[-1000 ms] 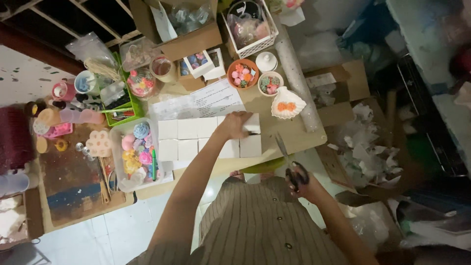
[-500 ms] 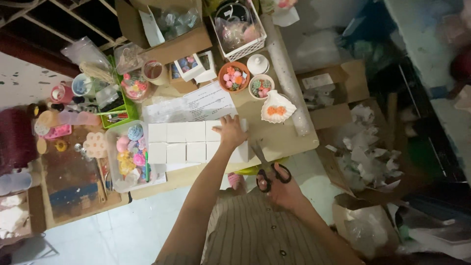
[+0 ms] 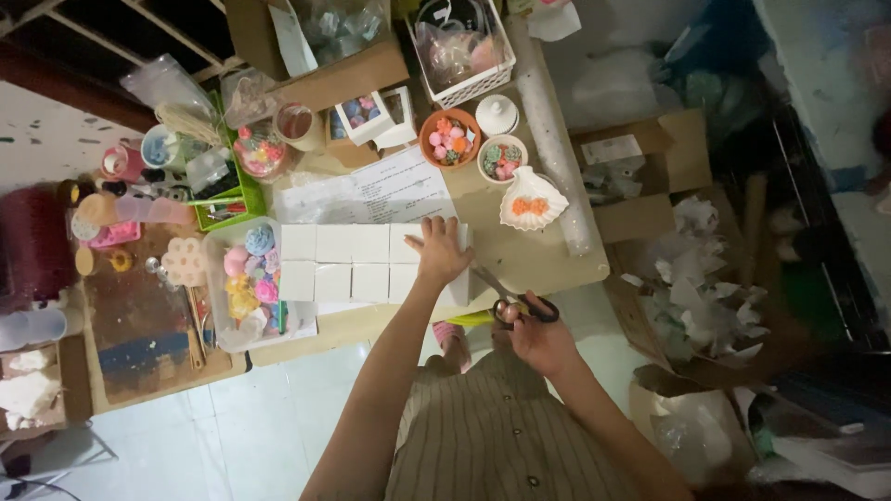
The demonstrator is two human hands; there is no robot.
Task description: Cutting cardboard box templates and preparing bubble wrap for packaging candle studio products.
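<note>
Cluttered craft table (image 3: pixel 520 255), seen from above, with bowls and baskets along its far edge. White boxes (image 3: pixel 357 264) sit in two rows near the middle, their block running lengthwise left to right. Left hand (image 3: pixel 438 252) lies flat, fingers spread, pressing on the right end of the rows. Right hand (image 3: pixel 536 336) grips black-handled scissors (image 3: pixel 509 299) at the near edge, fingers through the loops; the blades point up and left toward the boxes, long axis on a diagonal. A shell dish (image 3: pixel 531 201) sits just beyond, toward the right edge, with printed paper (image 3: pixel 371 190) behind the boxes. Compared with half a second ago, the left hand stays planted on the boxes, and the scissors have moved slightly closer to them.
</note>
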